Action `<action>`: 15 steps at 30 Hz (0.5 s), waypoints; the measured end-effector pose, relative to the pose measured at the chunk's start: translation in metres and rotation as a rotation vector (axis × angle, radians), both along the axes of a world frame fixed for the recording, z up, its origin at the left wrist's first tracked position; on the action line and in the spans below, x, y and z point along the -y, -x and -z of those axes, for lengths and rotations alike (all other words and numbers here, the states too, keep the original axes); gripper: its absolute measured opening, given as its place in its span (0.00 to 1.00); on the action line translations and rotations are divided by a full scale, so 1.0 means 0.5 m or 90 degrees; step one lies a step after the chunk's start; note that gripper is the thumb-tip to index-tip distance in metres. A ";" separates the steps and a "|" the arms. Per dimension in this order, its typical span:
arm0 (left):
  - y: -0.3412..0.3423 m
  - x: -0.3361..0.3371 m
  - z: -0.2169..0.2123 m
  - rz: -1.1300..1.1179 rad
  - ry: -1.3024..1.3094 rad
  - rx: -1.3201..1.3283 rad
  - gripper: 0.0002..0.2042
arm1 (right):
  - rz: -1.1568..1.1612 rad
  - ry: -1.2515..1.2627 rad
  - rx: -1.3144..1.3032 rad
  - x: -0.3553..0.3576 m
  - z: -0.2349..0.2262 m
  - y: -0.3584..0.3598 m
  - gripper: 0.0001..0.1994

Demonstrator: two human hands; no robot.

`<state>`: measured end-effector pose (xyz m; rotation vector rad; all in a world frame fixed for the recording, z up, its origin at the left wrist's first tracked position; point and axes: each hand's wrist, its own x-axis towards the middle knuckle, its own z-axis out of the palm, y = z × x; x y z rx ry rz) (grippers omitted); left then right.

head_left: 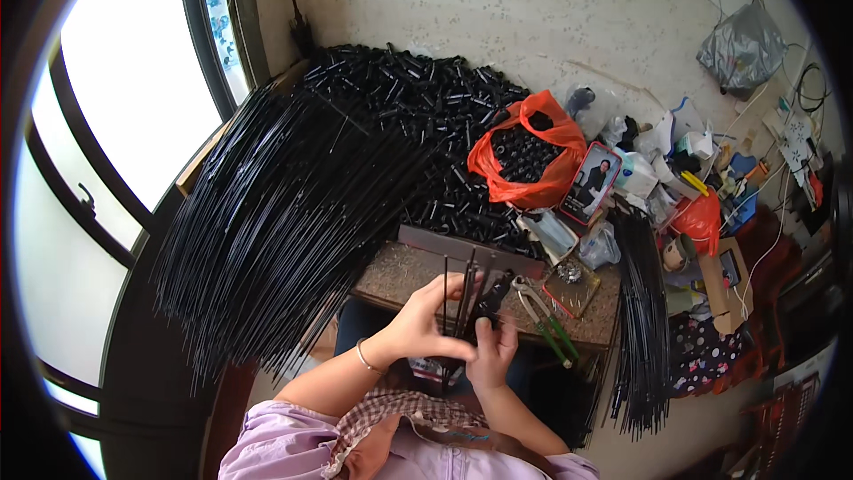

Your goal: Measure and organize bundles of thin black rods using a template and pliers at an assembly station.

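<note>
Left hand (425, 320) curls round thin black rods (466, 298), right hand (494, 351) grips a blurred black fitting (494, 295), both by the near edge of the tabletop (393, 272); rods look light, springy, probably slick, best held mid-length, fitting likely hard, best gripped round its body.

Two bare hands: one left hand (425, 318), one right hand (492, 354). Several upright black rods (445, 298) between them, too blurred to number; at least one black part (491, 299) in the right hand. Two big rod bundles, a left bundle (267, 231) and a right bundle (640, 329), both past counting. One heap of short black pieces (418, 93), likewise uncountable. One bench (395, 271), one pair of green-handled pliers (538, 311), one orange bag (533, 196), one smaller red bag (699, 220), one hanging grey bag (745, 49), one cardboard box (718, 289).
</note>
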<state>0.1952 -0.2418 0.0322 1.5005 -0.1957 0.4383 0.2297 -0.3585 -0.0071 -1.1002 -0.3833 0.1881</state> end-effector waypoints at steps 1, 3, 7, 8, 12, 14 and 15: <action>0.001 0.003 -0.008 -0.122 -0.240 -0.004 0.30 | -0.001 0.000 -0.005 -0.002 0.009 0.002 0.10; 0.003 0.003 0.005 -0.134 -0.139 -0.045 0.17 | 0.030 0.071 0.097 -0.007 0.029 0.003 0.06; 0.016 -0.011 0.015 -0.071 -0.122 -0.022 0.16 | -0.192 0.031 0.137 0.023 0.003 -0.020 0.07; 0.024 -0.018 0.019 -0.028 -0.108 -0.033 0.16 | -0.278 0.046 0.044 0.034 -0.002 -0.024 0.08; 0.009 -0.051 0.057 0.214 -0.026 -0.015 0.16 | -0.466 -0.017 -0.023 0.032 0.014 -0.054 0.12; 0.003 -0.054 0.060 0.290 -0.001 0.005 0.16 | -0.505 -0.012 -0.022 0.030 0.029 -0.055 0.11; -0.003 -0.057 0.061 0.366 0.022 0.027 0.16 | -0.545 -0.008 -0.017 0.027 0.032 -0.058 0.11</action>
